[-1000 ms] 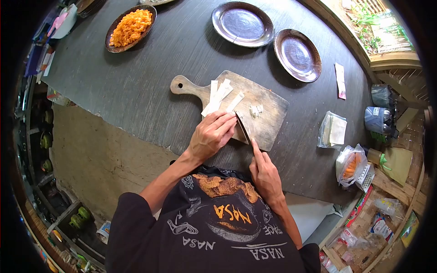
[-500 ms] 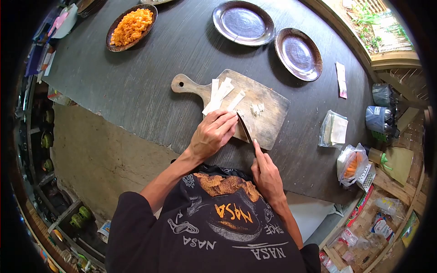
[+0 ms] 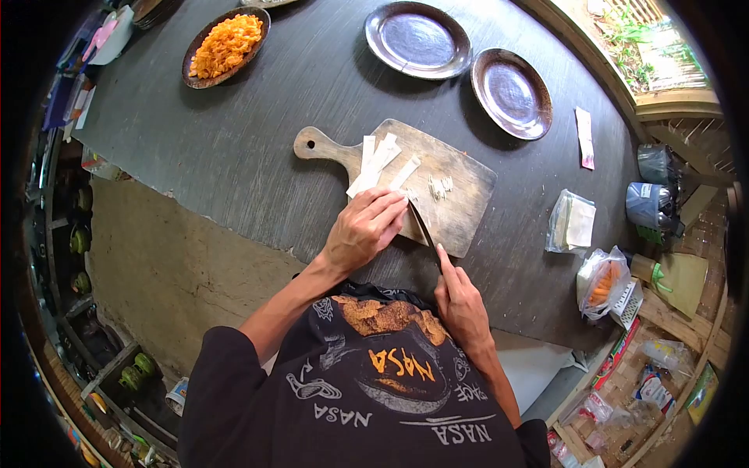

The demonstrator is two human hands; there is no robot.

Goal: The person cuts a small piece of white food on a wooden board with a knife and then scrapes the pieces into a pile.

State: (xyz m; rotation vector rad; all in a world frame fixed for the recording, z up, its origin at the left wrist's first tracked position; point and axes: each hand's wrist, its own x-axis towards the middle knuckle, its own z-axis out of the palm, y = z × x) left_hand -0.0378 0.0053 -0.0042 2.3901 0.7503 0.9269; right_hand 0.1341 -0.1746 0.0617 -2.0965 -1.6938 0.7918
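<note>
My left hand (image 3: 360, 232) has its fingers bunched on a pale, flat dough-like strip (image 3: 404, 172), pressing it to the wooden cutting board (image 3: 460, 168). Gripped in my right hand (image 3: 463, 306) is a knife (image 3: 424, 224) with a dark blade, its tip beside my left fingertips. Several more white strips (image 3: 378, 160) lie overlapped near the board's handle, left of the held one. Thin cut slivers (image 3: 440, 186) sit in a small heap right of the blade. My left fingers hide the near end of the held strip.
A bowl of chopped orange food (image 3: 228, 47) stands at the far left. Two dark plates, a larger one (image 3: 417, 39) and a smaller one (image 3: 512, 93), are beyond the board. At right lie a packet of pale sheets (image 3: 572, 221) and a bag of carrots (image 3: 605, 285).
My right hand and the knife have shifted slightly toward my body and to the right. My left hand stays in place on the strip.
</note>
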